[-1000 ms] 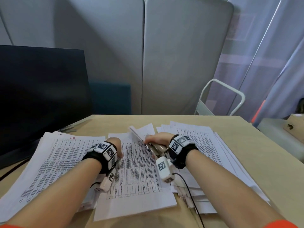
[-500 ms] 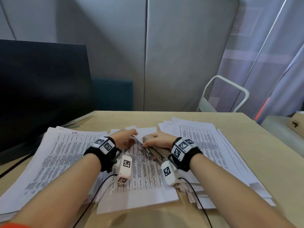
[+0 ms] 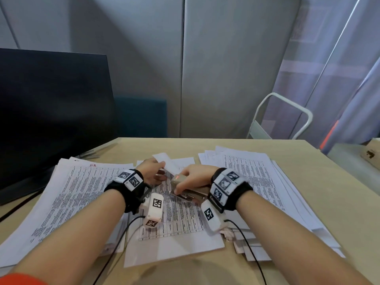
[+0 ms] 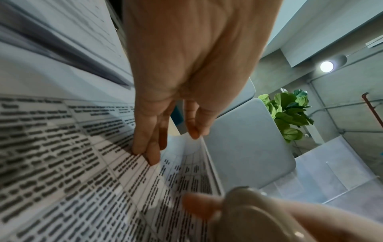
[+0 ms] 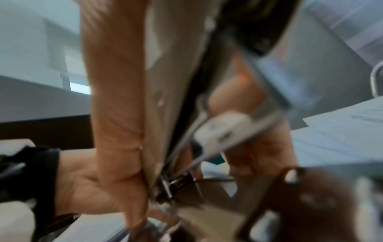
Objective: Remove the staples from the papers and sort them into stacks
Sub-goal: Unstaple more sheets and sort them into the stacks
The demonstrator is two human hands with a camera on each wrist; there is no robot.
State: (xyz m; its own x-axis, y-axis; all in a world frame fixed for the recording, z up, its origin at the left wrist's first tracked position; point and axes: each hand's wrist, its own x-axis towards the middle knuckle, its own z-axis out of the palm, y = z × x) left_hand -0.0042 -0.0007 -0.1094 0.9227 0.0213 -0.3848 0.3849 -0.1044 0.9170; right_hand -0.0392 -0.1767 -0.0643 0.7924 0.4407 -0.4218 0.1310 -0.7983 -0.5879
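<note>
Left hand [image 3: 151, 171]: fingers pinch the lifted sheet [image 3: 164, 161].
Right hand [image 3: 193, 177]: fingers curled round the stapler [image 3: 189, 192].
Done: two stacks [image 3: 67, 194].
Left: this bundle, maybe more.

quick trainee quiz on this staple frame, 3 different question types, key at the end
1. True or false: the right hand holds the beige metal stapler.
2. The left hand pinches: A) the lifted corner of the printed sheet B) a black cable C) the dark monitor.
3. Fill in: printed paper stacks lie on the light wooden ___.

Key: 1 true; 2 A; 3 table.
</note>
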